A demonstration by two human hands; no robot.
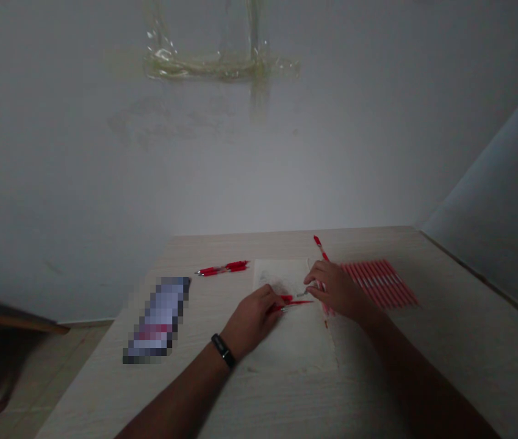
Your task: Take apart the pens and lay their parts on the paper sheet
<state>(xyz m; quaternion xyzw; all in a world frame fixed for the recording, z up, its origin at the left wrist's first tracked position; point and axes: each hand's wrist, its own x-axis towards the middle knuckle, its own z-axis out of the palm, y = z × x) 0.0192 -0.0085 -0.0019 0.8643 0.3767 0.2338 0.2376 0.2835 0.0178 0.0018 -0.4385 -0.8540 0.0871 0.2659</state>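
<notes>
My left hand (256, 314) is closed round a red pen (288, 299) above a sheet of pale paper (293, 350). A thin red pointed piece, perhaps a refill, sticks out to the right from its fingers. The fingers of my right hand (334, 288) are pinched at a small silvery piece (302, 294), maybe a pen tip; it is too small to make out fully. Beyond the right hand lies another red pen (317, 242), partly hidden by it. A neat row of several red sticks (380, 283), like pens or refills, lies to the right, partly behind my right forearm.
Red pens with silver tips (223, 268) lie together left of the paper. A blurred-out phone (160, 317) is at the table's left side. The pale wooden table (213, 247) meets a wall bearing yellowed tape (213, 68). Dark furniture (2, 347) stands at lower left.
</notes>
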